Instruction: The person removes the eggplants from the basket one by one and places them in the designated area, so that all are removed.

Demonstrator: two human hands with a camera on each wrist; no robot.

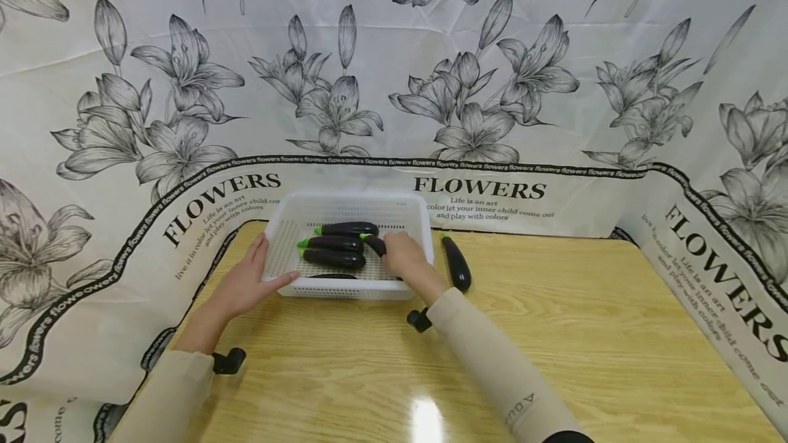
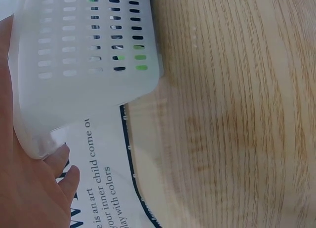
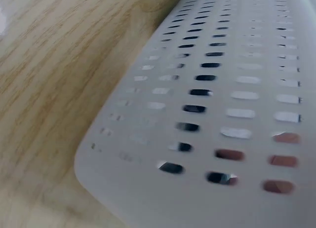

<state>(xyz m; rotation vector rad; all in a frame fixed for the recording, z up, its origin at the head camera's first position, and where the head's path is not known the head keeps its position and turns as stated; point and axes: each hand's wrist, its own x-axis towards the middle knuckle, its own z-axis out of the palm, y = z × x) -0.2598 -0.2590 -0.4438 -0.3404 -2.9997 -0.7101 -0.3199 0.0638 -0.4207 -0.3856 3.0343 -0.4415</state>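
Observation:
A white perforated plastic basket (image 1: 353,286) stands at the back of the table with several dark eggplants (image 1: 334,258) inside, their green stem ends to the left. The left hand (image 1: 243,284) grips the basket's front left corner, thumb on the front rim; in the left wrist view its fingertips (image 2: 59,159) curl under the rim. Reaching into the right half of the basket, the right hand (image 1: 405,257) holds an eggplant (image 1: 375,245) with its green end pointing left. The right wrist view shows mostly the basket wall (image 3: 212,109), with bits of the hand through the slots.
One more eggplant (image 1: 457,266) lies on the wooden table (image 1: 554,320) just right of the basket. White floral cloth (image 1: 345,122) with printed lettering hangs behind and along both sides of the table.

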